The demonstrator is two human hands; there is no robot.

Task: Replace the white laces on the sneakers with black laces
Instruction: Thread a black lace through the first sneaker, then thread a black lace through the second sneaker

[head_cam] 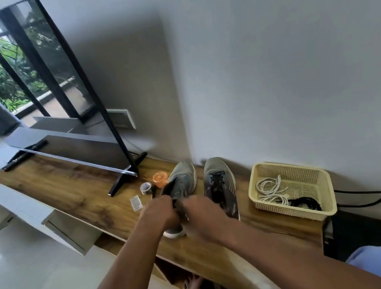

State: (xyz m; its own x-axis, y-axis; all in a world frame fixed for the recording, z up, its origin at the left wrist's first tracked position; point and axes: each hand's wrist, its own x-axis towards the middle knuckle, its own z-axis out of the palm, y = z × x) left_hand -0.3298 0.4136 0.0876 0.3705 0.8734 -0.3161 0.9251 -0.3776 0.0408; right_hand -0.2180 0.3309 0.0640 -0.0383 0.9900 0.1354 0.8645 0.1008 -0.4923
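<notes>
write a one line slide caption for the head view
Both hands work at the left grey sneaker on a wooden shelf, beside its black-laced mate and a basket of white laces.

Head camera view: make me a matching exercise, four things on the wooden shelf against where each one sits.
Things:
1. white laces
2. orange cup
3. right sneaker
4. left sneaker

Places:
A. under both hands
B. inside the yellow basket
C. beside the TV foot
D. between the other sneaker and the basket

Pairs: 1-B, 2-C, 3-D, 4-A
</notes>
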